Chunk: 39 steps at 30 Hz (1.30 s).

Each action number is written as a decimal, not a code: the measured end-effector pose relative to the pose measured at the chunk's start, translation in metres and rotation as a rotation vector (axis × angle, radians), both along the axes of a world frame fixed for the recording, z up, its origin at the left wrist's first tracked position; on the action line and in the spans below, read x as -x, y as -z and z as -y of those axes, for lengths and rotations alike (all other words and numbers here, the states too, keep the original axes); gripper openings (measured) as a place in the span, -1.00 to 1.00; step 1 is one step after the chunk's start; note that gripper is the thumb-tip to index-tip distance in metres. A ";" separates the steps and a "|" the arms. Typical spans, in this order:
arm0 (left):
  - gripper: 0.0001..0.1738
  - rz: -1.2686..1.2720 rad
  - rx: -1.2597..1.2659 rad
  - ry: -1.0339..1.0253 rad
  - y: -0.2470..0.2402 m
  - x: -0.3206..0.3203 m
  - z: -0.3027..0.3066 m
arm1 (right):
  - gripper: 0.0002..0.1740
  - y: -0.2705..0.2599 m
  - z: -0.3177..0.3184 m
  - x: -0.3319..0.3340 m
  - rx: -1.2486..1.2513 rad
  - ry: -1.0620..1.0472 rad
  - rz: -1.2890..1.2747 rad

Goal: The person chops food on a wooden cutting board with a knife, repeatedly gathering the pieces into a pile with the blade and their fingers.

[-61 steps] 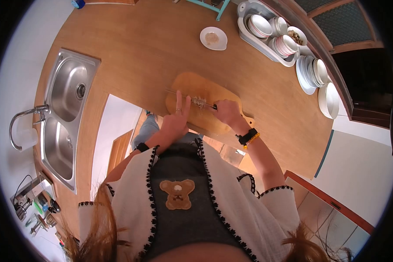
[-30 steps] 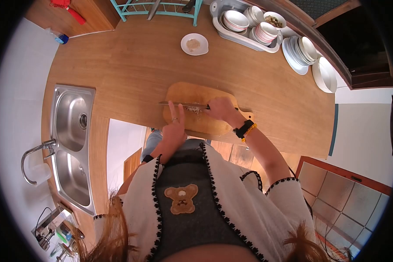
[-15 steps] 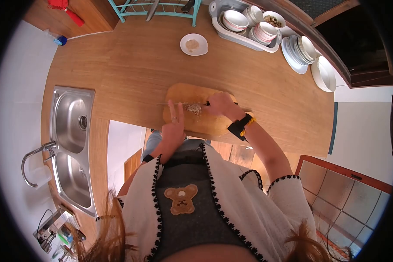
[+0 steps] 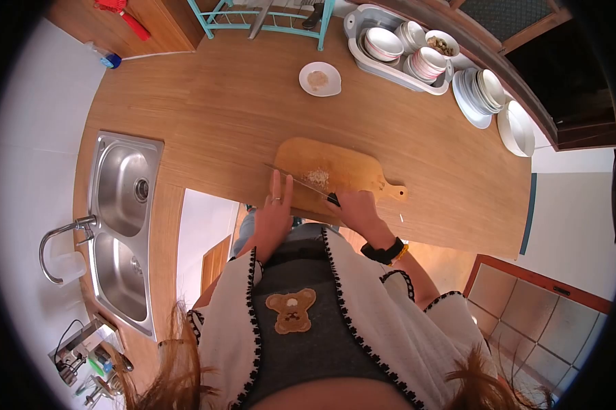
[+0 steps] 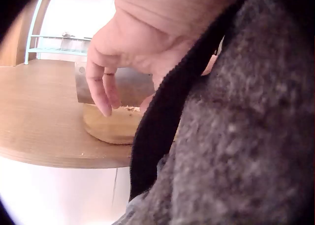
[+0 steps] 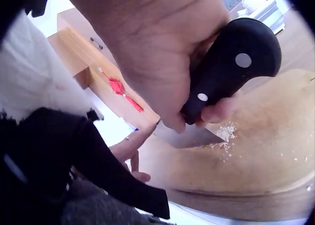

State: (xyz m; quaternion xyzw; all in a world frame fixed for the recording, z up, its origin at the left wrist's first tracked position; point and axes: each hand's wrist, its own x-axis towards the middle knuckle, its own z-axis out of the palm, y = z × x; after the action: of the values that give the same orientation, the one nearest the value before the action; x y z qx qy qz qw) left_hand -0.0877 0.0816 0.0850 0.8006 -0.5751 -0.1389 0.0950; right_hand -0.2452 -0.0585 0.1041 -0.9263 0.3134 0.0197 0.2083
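Note:
My right hand (image 4: pixel 358 210) grips the black handle (image 6: pixel 236 62) of a broad-bladed cleaver (image 4: pixel 308 186), low at the board's near edge. The blade slants across a wooden cutting board (image 4: pixel 359 167), its tip toward the far left. Two extended fingers of my left hand (image 4: pixel 272 219) lie at the blade near that tip. In the left wrist view these fingers (image 5: pixel 101 97) point down in front of the steel. A small heap of finely chopped whitish bits (image 4: pixel 317 178) lies on the board just beyond the blade, with scattered crumbs around it.
Farther back on the wooden counter (image 4: pixel 219 102) stands a white dish (image 4: pixel 319 79) with pale contents. A grey dish tub (image 4: pixel 390 72) of bowls, stacked plates (image 4: pixel 473 102) and a white bowl (image 4: pixel 516 128) line the back right. A double sink (image 4: pixel 123 225) is at left.
My right hand has drawn the cleaver's handle toward my body, so the blade now slants and the chopped heap shows beyond it. My left fingers stay by the tip. The head view has shifted slightly.

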 end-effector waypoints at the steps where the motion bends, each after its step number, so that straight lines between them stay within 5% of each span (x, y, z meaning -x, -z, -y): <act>1: -0.03 -0.012 -0.007 0.002 -0.003 0.002 0.001 | -0.54 0.004 -0.006 0.002 0.019 0.021 -0.006; 8: -0.16 0.069 -0.044 0.059 0.007 0.008 0.005 | -0.58 0.034 -0.023 0.009 0.139 0.185 0.023; 15: -0.18 0.327 0.143 0.148 0.018 0.008 0.009 | -0.63 0.047 0.010 0.014 0.129 0.129 0.037; 23: -0.15 0.144 -0.084 0.073 0.002 0.011 0.014 | -0.60 0.033 0.043 0.007 0.049 -0.119 -0.164; 39: -0.07 0.065 -0.126 0.012 0.002 0.013 0.021 | -0.54 0.023 0.070 -0.006 -0.046 -0.210 -0.196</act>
State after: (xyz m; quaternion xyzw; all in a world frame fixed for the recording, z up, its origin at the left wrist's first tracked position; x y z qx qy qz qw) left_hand -0.1007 0.0605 0.0831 0.8056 -0.5728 -0.1492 0.0250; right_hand -0.2388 -0.1282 0.0809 -0.9427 0.2329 0.1390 0.1944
